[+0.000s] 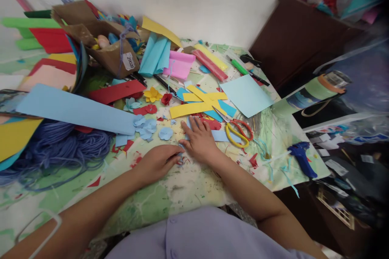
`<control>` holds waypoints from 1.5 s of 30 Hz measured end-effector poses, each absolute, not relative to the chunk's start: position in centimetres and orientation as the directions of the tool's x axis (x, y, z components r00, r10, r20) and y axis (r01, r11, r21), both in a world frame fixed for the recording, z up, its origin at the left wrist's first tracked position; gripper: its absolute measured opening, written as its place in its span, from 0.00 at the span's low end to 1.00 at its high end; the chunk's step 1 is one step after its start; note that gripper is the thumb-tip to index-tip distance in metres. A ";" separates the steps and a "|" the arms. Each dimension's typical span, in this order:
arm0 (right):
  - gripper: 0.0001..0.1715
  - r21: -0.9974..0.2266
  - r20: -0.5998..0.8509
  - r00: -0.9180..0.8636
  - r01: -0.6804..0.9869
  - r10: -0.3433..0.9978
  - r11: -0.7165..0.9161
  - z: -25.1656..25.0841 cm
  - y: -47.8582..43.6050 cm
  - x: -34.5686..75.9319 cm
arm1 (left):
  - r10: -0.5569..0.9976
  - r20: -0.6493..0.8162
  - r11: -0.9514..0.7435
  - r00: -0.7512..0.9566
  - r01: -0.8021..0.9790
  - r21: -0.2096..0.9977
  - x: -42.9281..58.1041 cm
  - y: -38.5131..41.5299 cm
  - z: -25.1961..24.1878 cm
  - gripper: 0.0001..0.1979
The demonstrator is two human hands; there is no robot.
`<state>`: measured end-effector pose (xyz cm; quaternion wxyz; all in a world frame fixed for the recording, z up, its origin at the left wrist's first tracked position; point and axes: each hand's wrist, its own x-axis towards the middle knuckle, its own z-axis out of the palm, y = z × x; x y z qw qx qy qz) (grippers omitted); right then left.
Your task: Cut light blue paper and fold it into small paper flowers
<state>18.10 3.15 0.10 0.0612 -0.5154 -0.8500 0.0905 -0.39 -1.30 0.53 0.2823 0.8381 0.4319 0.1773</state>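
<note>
My left hand (161, 161) is low over the table's front half, thumb and fingers closed near their tips; anything between them is too small to make out. Just right of it, my right hand (199, 139) rests flat, fingers spread, over the end of a light blue paper strip (223, 135). Scissors (237, 131) with red and yellow handles lie beside that hand, blades toward yellow paper strips (194, 108). Left of the hands are light blue paper flowers (145, 127), with a single one (165, 133) closer. A yellow flower (152, 94) and a red flower (166, 98) sit behind.
A long light blue paper strip (75, 109) lies across blue yarn (67, 153) at left. Behind stands a brown paper bag (112, 52). To the right are a pale blue sheet (246, 95) and a blue glue gun (304, 160) near the table edge. Paper scraps litter the cloth.
</note>
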 end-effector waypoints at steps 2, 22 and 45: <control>0.37 -0.195 -0.016 -0.452 0.876 0.892 0.440 0.2 3.2 18.5 | 0.815 0.045 -0.481 0.577 0.633 0.607 -0.4 -1.3 0.5 0.14; 0.12 -0.028 0.047 -0.653 0.755 0.755 0.655 2.7 8.3 13.7 | 0.647 0.218 -0.703 0.730 0.461 0.542 -0.7 -1.5 0.1 0.15; 0.14 -0.254 0.216 -0.707 0.626 0.674 0.738 0.2 4.1 16.0 | 0.606 0.277 -0.774 0.746 0.472 0.422 -1.2 -1.6 0.1 0.18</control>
